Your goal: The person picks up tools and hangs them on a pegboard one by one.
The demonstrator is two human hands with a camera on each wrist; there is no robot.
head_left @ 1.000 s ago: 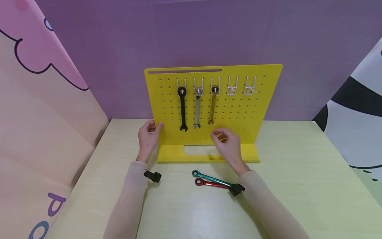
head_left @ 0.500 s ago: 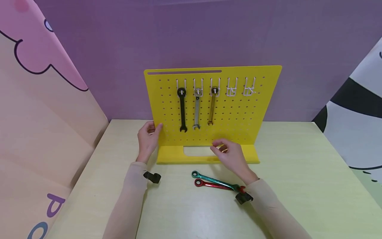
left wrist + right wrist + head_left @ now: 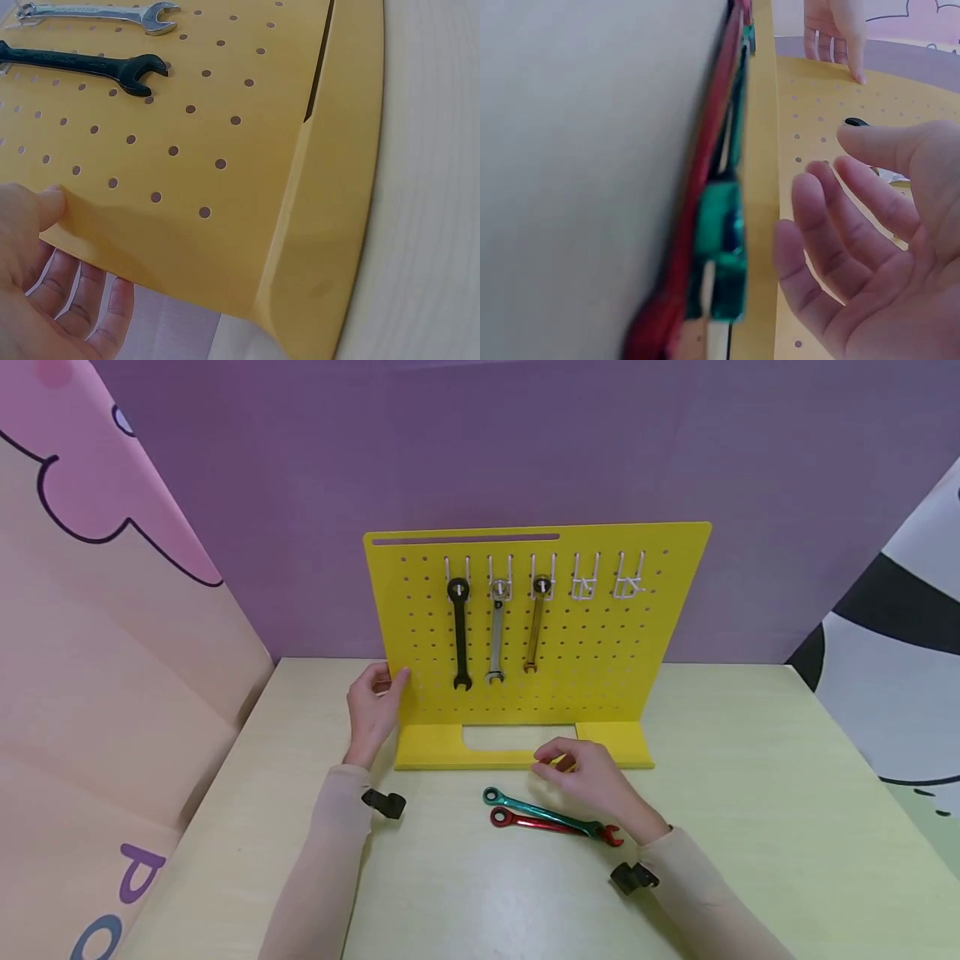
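Observation:
A yellow pegboard stands on the table. My left hand holds its left edge, thumb on the front face and fingers behind, as the left wrist view shows. My right hand hovers in front of the base with fingers loosely bent and nothing between them. Just below it on the table lie a green ratcheting wrench and a red ratcheting wrench, the green crossing over the red near their open ends. A black wrench, a silver wrench and a gold-coloured wrench hang on the board.
Two white wire hooks, a left one and a right one, hold nothing at the board's right. The pegboard base has a cut-out slot. A purple backdrop rises behind the table.
My right hand has come down and toward me from the lower part of the board, uncovering the open ends of the red and green wrenches. My left hand stays on the board's edge.

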